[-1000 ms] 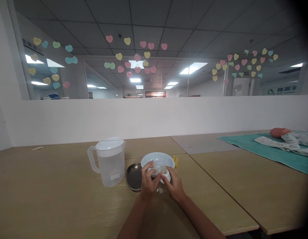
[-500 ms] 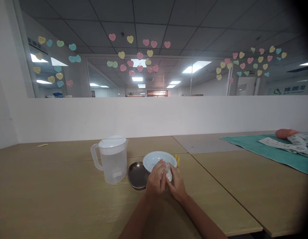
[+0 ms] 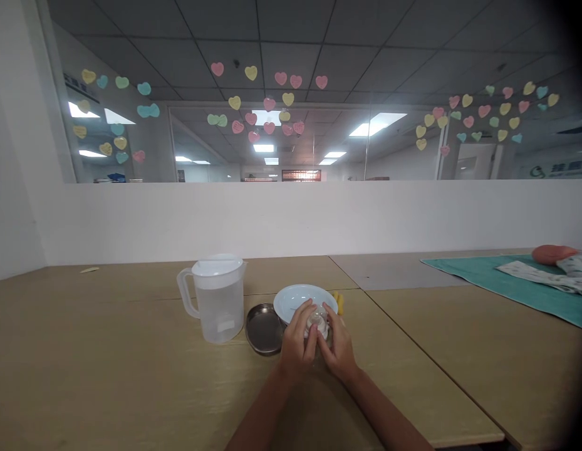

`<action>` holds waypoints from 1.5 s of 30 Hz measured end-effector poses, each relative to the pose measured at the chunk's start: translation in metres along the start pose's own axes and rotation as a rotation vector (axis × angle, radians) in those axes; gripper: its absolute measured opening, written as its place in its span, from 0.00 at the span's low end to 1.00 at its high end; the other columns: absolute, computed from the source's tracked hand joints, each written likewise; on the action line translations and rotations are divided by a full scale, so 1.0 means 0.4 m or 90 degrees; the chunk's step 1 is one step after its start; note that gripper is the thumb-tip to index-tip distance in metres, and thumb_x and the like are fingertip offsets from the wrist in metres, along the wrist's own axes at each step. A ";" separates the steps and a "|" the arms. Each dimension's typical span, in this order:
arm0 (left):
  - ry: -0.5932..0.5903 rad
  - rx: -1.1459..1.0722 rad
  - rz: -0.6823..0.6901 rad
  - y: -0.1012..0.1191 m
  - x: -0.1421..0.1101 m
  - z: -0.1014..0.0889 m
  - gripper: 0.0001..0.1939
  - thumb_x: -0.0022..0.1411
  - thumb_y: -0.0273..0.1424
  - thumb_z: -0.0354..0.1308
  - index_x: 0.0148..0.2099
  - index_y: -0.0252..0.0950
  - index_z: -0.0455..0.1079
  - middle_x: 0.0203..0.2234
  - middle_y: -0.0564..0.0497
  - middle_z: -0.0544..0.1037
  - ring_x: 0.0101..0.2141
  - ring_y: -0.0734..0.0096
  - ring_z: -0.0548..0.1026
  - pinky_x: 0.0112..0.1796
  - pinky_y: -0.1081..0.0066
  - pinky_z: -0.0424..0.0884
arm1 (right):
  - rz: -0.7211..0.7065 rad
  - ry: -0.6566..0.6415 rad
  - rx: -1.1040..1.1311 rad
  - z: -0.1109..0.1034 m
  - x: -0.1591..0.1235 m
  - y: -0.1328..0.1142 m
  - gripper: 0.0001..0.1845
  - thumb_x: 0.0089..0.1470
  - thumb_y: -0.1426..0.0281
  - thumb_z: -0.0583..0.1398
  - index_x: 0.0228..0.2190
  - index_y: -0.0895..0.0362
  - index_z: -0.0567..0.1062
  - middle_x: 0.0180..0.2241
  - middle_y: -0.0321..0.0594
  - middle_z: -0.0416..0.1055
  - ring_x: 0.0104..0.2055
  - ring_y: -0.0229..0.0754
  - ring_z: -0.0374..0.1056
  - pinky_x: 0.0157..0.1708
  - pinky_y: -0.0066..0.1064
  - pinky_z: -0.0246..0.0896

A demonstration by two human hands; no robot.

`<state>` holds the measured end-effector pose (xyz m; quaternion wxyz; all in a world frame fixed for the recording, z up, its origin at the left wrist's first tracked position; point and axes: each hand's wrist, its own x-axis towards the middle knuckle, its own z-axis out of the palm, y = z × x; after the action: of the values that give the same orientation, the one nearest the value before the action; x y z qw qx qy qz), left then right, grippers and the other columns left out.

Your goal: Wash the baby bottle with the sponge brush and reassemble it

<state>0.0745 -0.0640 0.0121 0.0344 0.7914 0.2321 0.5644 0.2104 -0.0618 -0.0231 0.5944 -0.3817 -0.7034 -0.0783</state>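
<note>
Both my hands are wrapped round a small clear bottle with a pale teat-like top (image 3: 317, 324), held upright just above the wooden table (image 3: 107, 376). My left hand (image 3: 297, 343) grips its left side, fingers curled. My right hand (image 3: 338, 347) closes on its right side. Directly behind the bottle sits a light blue bowl (image 3: 297, 297). A small round metal dish (image 3: 264, 329) lies to the left of my hands. Further left stands a clear plastic jug (image 3: 218, 299) with a white lid and water in it.
A small yellow object (image 3: 338, 300) peeks out behind the bowl. At the far right a teal mat (image 3: 511, 283) carries a patterned cloth (image 3: 544, 277) and an orange-pink rounded thing (image 3: 551, 253). A white partition wall (image 3: 291, 216) runs along the table's back edge.
The view has drifted, so everything sits slightly further right. My hands stay on the bottle; its top, covered by my left fingers half a second ago, shows between them again.
</note>
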 end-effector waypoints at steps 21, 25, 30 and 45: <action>0.068 -0.075 -0.032 -0.007 -0.004 0.020 0.16 0.64 0.27 0.46 0.53 0.37 0.64 0.51 0.42 0.68 0.53 0.61 0.66 0.53 0.58 0.63 | 0.019 0.023 0.012 0.006 0.002 -0.009 0.30 0.56 0.64 0.54 0.58 0.58 0.55 0.49 0.51 0.68 0.48 0.49 0.69 0.44 0.41 0.67; 0.073 -0.073 -0.031 -0.006 -0.005 0.021 0.16 0.63 0.26 0.46 0.53 0.37 0.64 0.51 0.43 0.69 0.53 0.62 0.66 0.53 0.58 0.63 | 0.013 0.023 0.009 0.006 0.002 -0.010 0.30 0.56 0.65 0.54 0.58 0.58 0.55 0.48 0.51 0.69 0.47 0.49 0.70 0.42 0.40 0.68; 0.066 -0.074 -0.028 -0.007 -0.004 0.020 0.17 0.62 0.26 0.46 0.52 0.38 0.64 0.51 0.43 0.68 0.53 0.62 0.66 0.53 0.58 0.63 | -0.001 0.035 -0.024 0.007 0.000 -0.009 0.31 0.56 0.65 0.54 0.58 0.58 0.54 0.47 0.51 0.70 0.46 0.49 0.70 0.40 0.39 0.69; 0.055 -0.079 -0.046 0.003 0.000 0.011 0.17 0.60 0.24 0.47 0.51 0.38 0.65 0.49 0.45 0.69 0.52 0.62 0.67 0.52 0.59 0.63 | -0.065 0.058 -0.121 0.008 0.003 -0.010 0.32 0.55 0.63 0.52 0.59 0.60 0.53 0.44 0.52 0.72 0.41 0.49 0.72 0.36 0.39 0.70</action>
<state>0.0787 -0.0641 0.0108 0.0938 0.7539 0.2267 0.6094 0.2053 -0.0622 -0.0217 0.5823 -0.3960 -0.6836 -0.1917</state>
